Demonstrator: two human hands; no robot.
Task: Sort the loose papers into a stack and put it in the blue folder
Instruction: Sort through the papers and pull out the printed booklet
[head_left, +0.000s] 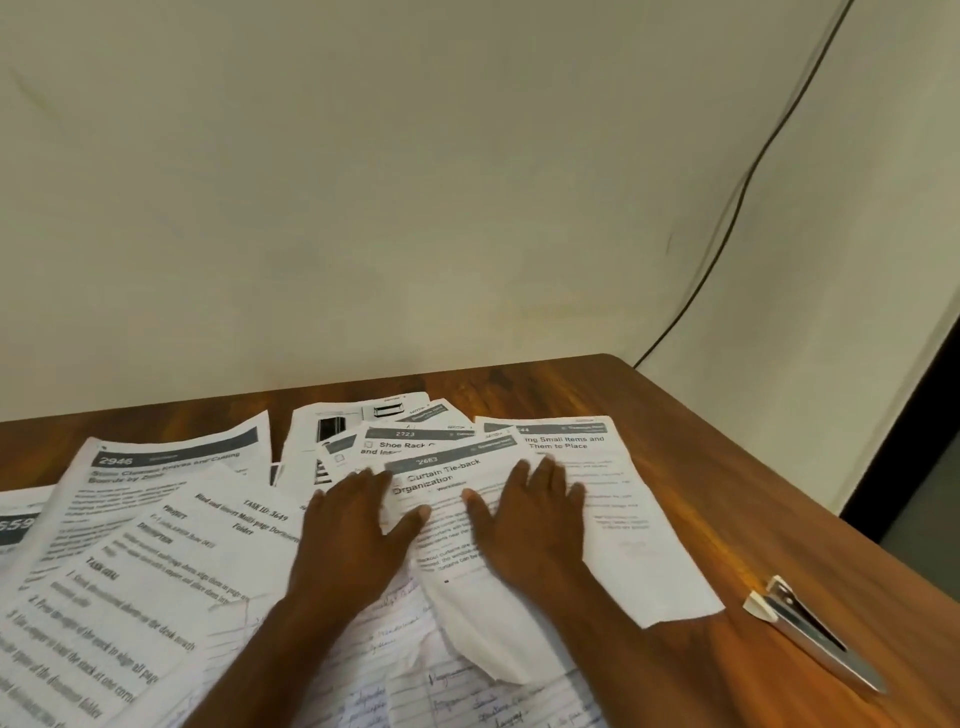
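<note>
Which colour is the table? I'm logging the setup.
Reddish-brown wood grain, seen in the head view: table.

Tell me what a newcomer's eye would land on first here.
First, the two hands pressed flat on the papers spread over the wooden table: the left hand and right hand lie side by side on the sheet headed "Curtain Tie-back Organization". Next, the metal stapler lying alone on bare wood near the right edge, and the dark cable running down the wall behind the table corner.
</note>
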